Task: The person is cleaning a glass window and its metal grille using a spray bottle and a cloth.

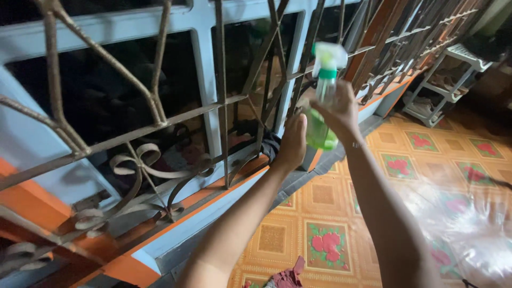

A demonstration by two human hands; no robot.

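Fingers of the right hand [339, 111] are clamping a spray bottle [322, 96] just right of the frame's centre, its long axis standing nearly upright, white nozzle topmost and aiming left at the window grille [154, 120]. Clear plastic is showing green liquid below. Beside it, the left hand [293, 143] is pressing flat, fingers together, against a dark cloth [266, 140] at the rusty scrolled bars.

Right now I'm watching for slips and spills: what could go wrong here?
The right hand holds the spray bottle up by the window grille; mist could drift back toward the face. The left hand reaches between the bars by a dark cloth and might scrape on metal. Drips could make the tiled floor slippery.
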